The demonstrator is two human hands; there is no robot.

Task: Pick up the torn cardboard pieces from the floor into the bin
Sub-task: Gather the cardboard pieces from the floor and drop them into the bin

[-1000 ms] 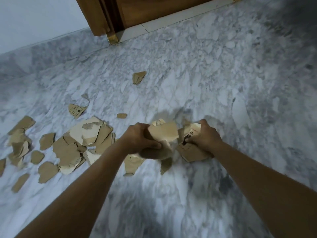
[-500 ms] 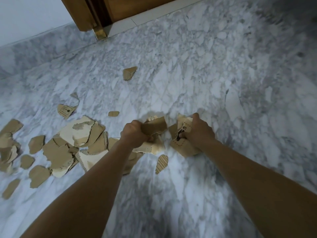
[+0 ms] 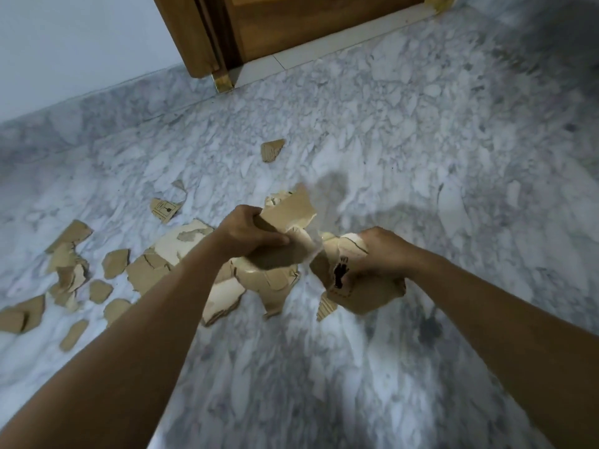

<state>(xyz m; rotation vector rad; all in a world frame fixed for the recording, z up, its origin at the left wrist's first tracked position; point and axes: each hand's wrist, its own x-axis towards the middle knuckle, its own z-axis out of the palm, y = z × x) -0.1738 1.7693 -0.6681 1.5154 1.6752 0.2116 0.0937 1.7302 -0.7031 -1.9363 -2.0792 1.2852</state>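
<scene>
Though blur smears the gap between the bundles, I see the left hand (image 3: 249, 231) curled round a wad of torn cardboard pieces (image 3: 288, 209) and the right hand (image 3: 385, 254) clutching a printed wad (image 3: 363, 293), its fingertips hidden underneath. Both are raised above the marble floor (image 3: 421, 140), where loose scraps (image 3: 146, 273) lie at left.

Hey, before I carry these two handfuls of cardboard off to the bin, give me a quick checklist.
1. Left hand grips its cardboard bundle: ok.
2. Right hand grips the printed bundle: ok.
3. Nothing slipping: cannot tell; a corrugated scrap under the printed bundle may be loose.
4. Bin located: cannot tell; not in view.
5. Floor cleared: not ok; a pile at left and a lone piece nearer the door lie there.
</scene>
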